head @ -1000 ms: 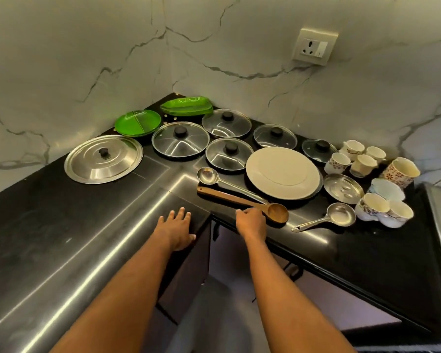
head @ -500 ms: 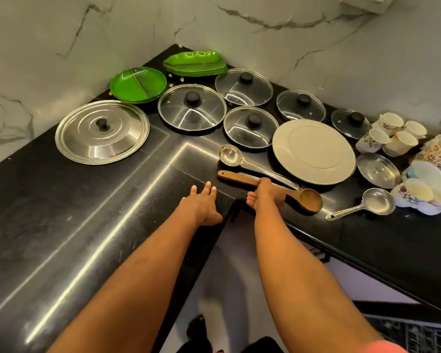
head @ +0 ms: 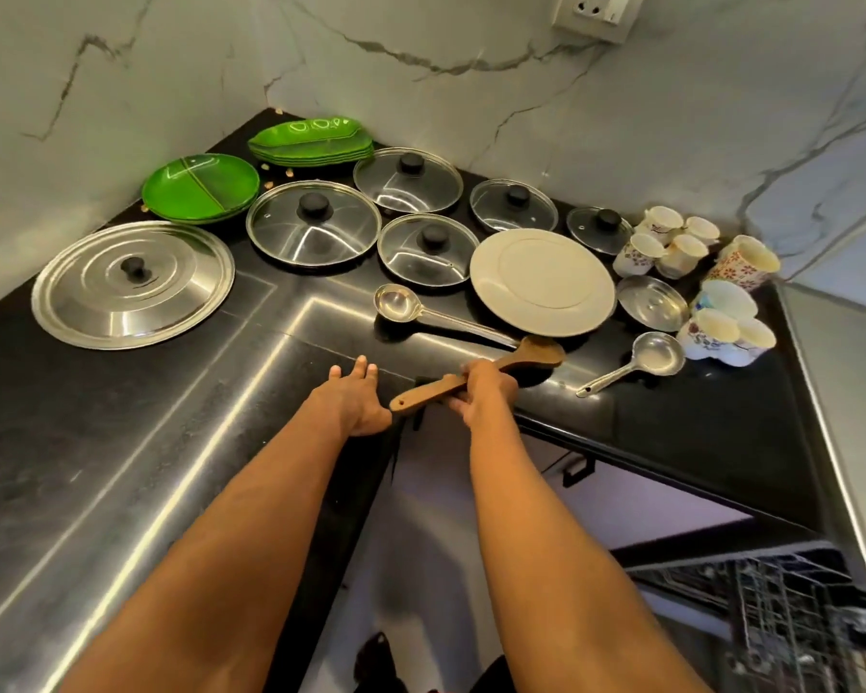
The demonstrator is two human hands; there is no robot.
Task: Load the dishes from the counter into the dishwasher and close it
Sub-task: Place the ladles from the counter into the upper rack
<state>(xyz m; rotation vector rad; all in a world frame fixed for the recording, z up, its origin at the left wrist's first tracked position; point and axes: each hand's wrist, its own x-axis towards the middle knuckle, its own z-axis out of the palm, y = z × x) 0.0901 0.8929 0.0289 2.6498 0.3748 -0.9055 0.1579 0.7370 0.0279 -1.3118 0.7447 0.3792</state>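
My right hand (head: 486, 392) grips the handle of a wooden spoon (head: 533, 355), lifted off the black counter (head: 121, 442) with its bowl pointing right. My left hand (head: 353, 397) rests flat on the counter's inner corner, fingers straight. Behind the spoon lie a steel ladle (head: 396, 302) and a white plate (head: 543, 282). A second steel ladle (head: 653, 355) lies to the right. The dishwasher rack (head: 791, 617) shows at the bottom right, pulled out.
Along the back stand several glass lids (head: 313, 225), a large steel lid (head: 131, 285), green plates (head: 201, 187), a green tray stack (head: 311, 142), a small steel lid (head: 653, 302) and several flowered cups (head: 726, 322). A wall socket (head: 596, 12) is above.
My right hand closed round the wooden spoon's handle and raised it off the counter. The left hand stayed at the counter corner. My view tilted down, so the dishwasher rack shows.
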